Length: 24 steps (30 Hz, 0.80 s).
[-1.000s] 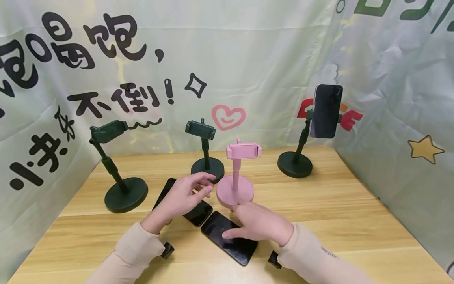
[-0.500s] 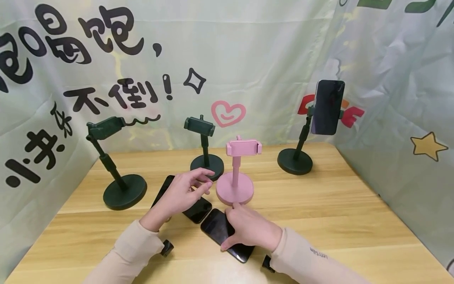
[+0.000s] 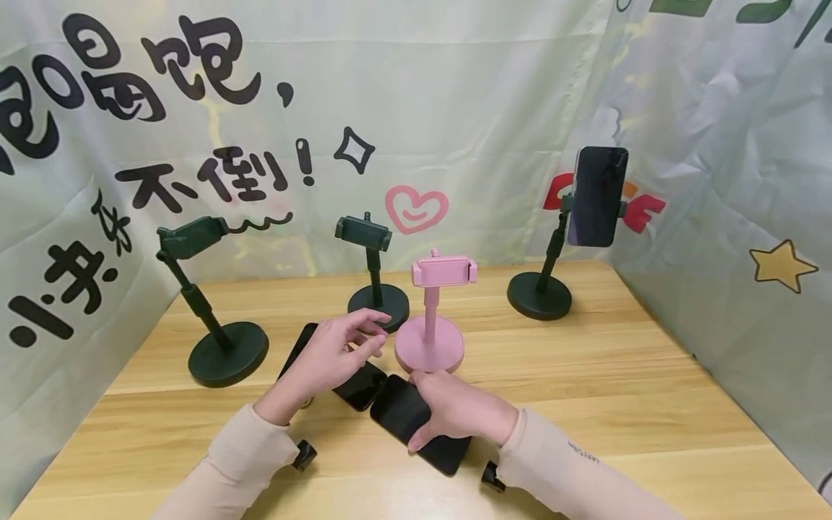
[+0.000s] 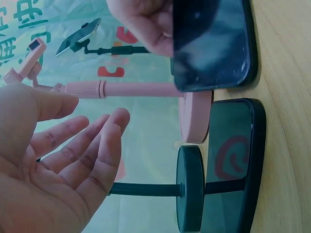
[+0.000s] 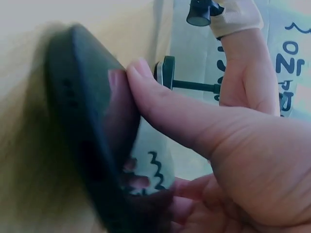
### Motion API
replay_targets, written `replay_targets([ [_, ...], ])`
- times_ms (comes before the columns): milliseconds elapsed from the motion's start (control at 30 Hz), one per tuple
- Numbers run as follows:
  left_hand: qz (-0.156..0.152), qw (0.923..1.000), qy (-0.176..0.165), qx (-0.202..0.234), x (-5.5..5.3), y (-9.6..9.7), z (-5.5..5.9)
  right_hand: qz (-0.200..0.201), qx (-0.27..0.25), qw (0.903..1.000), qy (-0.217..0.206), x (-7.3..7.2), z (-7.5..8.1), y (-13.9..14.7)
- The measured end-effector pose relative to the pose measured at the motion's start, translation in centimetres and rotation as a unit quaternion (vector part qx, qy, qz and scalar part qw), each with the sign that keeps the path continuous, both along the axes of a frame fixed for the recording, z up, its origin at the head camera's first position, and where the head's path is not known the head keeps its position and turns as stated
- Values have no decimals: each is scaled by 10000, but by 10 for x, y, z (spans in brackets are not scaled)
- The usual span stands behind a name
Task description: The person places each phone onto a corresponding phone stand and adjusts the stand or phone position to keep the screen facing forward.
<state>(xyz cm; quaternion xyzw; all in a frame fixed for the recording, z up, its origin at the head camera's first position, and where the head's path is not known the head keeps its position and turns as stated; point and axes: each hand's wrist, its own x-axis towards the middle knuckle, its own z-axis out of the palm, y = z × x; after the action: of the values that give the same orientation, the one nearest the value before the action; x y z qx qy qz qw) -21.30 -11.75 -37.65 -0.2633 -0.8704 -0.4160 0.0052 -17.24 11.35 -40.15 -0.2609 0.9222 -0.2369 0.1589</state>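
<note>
My right hand point(image 3: 458, 408) grips a black smartphone point(image 3: 395, 410) by its long edges, thumb on the near side and fingers on the far side. In the right wrist view, the phone point(image 5: 92, 111) is tilted, with one end raised. My left hand point(image 3: 334, 350) hovers palm-inward with loosely bent fingers and holds nothing; the left wrist view shows an empty palm point(image 4: 68, 170). Below it lies a second black phone point(image 3: 364, 390), partly hidden. Another dark phone point(image 3: 300, 348) shows behind the left wrist. A pink phone stand point(image 3: 430, 347) stands just beyond my right hand.
A dark green phone stand point(image 3: 229, 354) is at the left, and another point(image 3: 378, 296) stands behind the pink one. At the back right, a third green stand point(image 3: 539, 295) holds a phone point(image 3: 598, 195) upright. Printed fabric point(image 3: 494, 108) surrounds the table point(image 3: 617, 404).
My right hand has moved from over the phone to grip its edges, and the phone has tilted slightly. My left hand has stayed about where it was.
</note>
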Motion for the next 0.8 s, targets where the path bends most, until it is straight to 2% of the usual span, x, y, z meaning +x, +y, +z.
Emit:
replay_targets([
  [267, -10, 10000, -19, -67, -1, 0, 1, 68, 19, 9982, -594, -5, 3, 8],
  [567, -63, 9998, -115, -150, -1, 0, -1, 382, 22, 9959, -819, -14, 7, 18],
  [800, -129, 9996, -199, -170, 0, 0, -3, 438, -228, 9930, -1077, -23, 6, 28],
])
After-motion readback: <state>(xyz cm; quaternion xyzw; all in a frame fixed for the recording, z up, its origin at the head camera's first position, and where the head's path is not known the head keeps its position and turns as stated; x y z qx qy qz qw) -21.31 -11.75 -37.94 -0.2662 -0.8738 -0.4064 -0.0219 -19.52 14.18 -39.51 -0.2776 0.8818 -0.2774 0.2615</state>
